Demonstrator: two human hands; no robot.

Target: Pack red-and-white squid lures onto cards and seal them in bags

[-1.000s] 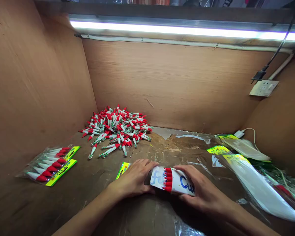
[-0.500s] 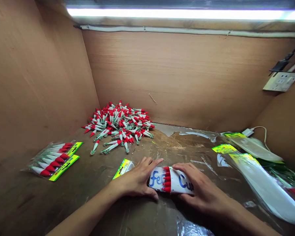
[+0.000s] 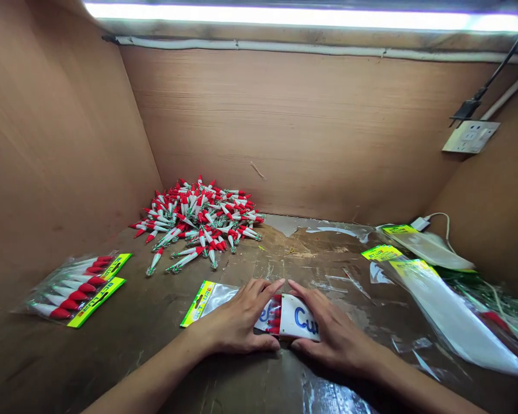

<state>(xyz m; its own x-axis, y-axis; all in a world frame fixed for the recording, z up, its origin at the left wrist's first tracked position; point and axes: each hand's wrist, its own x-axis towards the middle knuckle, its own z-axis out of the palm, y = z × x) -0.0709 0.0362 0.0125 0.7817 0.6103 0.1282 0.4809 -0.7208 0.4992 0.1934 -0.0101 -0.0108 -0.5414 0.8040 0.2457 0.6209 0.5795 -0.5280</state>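
My left hand (image 3: 244,316) is closed over a clear plastic bag (image 3: 219,296) with a yellow-green header, pressing it on the table. Red tips of several lures (image 3: 275,313) show inside the bag's open end. My right hand (image 3: 334,322) grips a white holder (image 3: 299,316) with blue handwriting from both sides. Part of this holder reaches into the bag, where more blue lettering shows through the plastic. My two hands nearly meet at the fingertips. The far end of the holder is hidden under my right palm.
Loose red and white lures (image 3: 202,215) are heaped at the back left. Filled lure packs (image 3: 75,287) lie at the left. On the right are empty bags (image 3: 449,310), a white cable (image 3: 446,224) and a wall socket (image 3: 470,137).
My right hand has come left toward my left hand, and the white holder sits deeper in the bag. More of the bag's header end shows. The camera view has shifted slightly.
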